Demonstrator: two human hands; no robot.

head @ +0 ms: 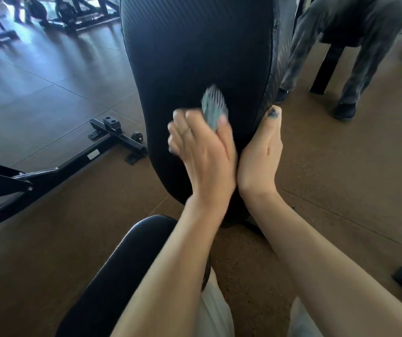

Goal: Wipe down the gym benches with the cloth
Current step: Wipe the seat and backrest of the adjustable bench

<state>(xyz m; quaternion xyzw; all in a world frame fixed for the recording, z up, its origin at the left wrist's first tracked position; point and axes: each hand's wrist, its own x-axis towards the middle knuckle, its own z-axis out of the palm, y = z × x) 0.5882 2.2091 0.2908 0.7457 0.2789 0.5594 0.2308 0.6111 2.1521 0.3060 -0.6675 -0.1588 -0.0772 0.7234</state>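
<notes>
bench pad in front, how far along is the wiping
Done: cannot tell, the pad shows no wet or wiped streaks. In hand: the left hand grips the cloth on the black back pad, blurred mid-stroke, while the right hand steadies its edge. Left: the upper pad, the seat pad and other benches.

the single view comes from a camera worn on the person's head, looking forward and steeply down along both bare forearms. it sits close over the long black padded bench backrest with a woven texture point(195, 57), which runs away from the lens up the middle of the picture. the left hand point(202, 152) and the right hand point(260, 154) lie near the centre. the wide angle bends the edges, taking in the brown speckled rubber floor point(341, 178) on the right and a black steel bench frame point(73, 161) on the left. the top edge reaches only a seated person's grey trouser legs point(355, 45).
</notes>
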